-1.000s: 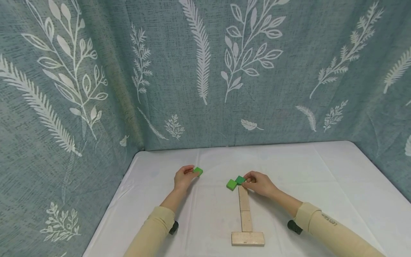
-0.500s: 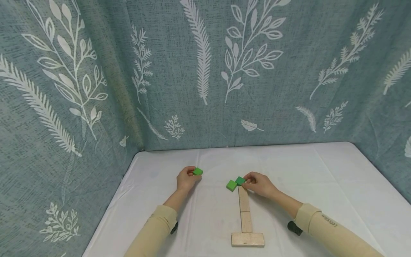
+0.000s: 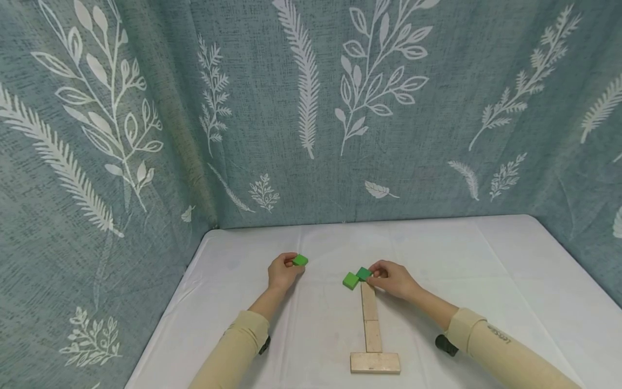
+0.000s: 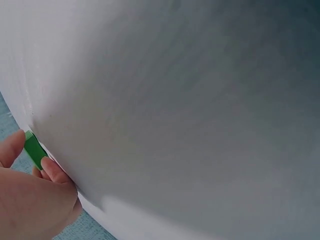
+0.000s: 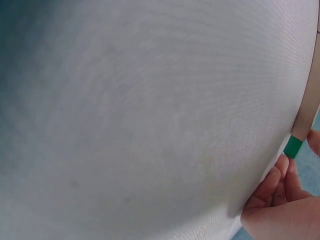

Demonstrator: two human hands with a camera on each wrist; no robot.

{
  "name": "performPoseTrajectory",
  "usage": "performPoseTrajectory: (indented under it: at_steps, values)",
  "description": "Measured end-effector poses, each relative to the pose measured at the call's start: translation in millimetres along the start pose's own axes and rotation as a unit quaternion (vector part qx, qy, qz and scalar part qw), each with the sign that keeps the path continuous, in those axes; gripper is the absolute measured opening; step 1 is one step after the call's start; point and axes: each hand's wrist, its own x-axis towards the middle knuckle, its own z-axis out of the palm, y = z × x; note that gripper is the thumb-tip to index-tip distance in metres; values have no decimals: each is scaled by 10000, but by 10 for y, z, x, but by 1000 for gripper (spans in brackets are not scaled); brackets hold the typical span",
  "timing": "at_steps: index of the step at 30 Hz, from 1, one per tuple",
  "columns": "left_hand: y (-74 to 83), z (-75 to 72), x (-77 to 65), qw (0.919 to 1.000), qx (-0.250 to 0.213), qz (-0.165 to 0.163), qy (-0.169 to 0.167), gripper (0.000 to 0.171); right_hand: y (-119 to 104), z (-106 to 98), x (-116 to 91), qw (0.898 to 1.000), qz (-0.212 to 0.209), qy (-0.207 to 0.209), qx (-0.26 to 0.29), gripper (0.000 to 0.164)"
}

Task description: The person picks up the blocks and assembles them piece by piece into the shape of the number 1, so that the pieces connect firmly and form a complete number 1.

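Observation:
Between thumb and fingers my left hand [image 3: 283, 272] pinches a light green square block [image 3: 300, 260], back left of the others. The left wrist view shows that green block [image 4: 34, 151] edge-on between thumb and fingertips. My right hand [image 3: 394, 279] pinches a darker green block [image 3: 363, 274] at the far end of a wooden column. In the right wrist view this dark green block [image 5: 293, 146] meets the end of a wooden block [image 5: 307, 107]. A second light green block [image 3: 350, 281] lies at its left, corner to corner or nearly so.
Two wooden blocks, a far one [image 3: 369, 301] and a near one [image 3: 373, 336], lie end to end. A wooden block [image 3: 375, 363] lies crosswise at their near end. A white cloth [image 3: 320, 324] covers the table; a patterned curtain [image 3: 272, 135] stands behind and at the sides.
The left hand has shifted slightly right and nearer, and its fingers have changed position around the light green block. The right hand and the blocks on the table look unmoved.

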Motion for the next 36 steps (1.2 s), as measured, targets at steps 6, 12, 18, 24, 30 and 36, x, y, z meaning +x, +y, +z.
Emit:
performPoseTrajectory:
  at_steps: [6,12,18,24,30,36]
  values:
    - [-8,-9,10,10000,-91,-12,-2,39,-6,-1,4,10000,38,-6,31,27]
    - [-4,-22,2,9994,-343,-96,21,40,-4,1,8,10000,35,-28,36,27]
    - [0,-25,-29,9977,-621,-248,52,39,-5,1,6,10000,19,-31,57,27]
    - [-9,-26,-51,9957,-871,-325,45,41,6,4,12,10000,27,-30,52,28]
    - [7,-23,-59,9932,-1054,-498,57,43,15,10,16,10000,38,-27,40,28]
    - [27,-15,-85,9914,-1162,-600,85,43,19,16,13,10000,61,-20,48,28]
